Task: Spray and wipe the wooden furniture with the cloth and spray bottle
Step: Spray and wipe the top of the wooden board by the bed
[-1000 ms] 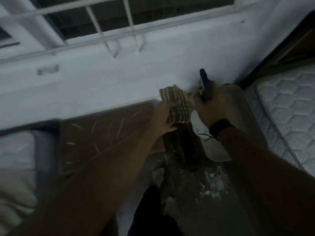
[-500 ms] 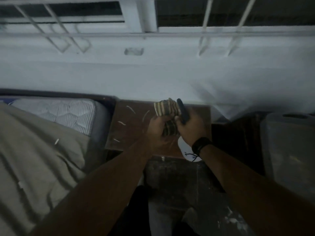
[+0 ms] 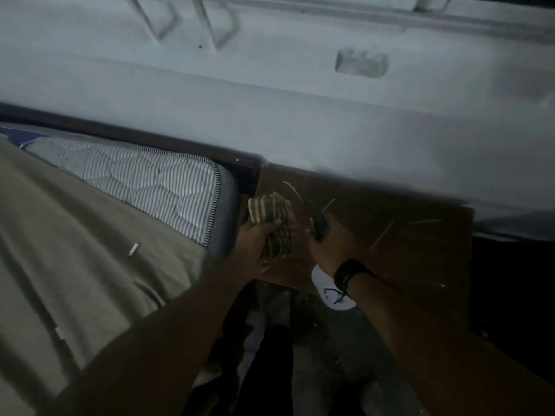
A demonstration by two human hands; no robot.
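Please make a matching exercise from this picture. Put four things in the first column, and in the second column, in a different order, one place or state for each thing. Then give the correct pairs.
Column 1:
1. striped cloth
2. spray bottle
3. wooden table top
4. mattress

Column 2:
a. lies at the left, partly under a plain sheet
b. held in the right hand, white body below the wrist
c. bunched in the left hand
d. stands against the white wall, with pale streaks on it

Pairs: 1-c, 2-b, 3-d, 4-a
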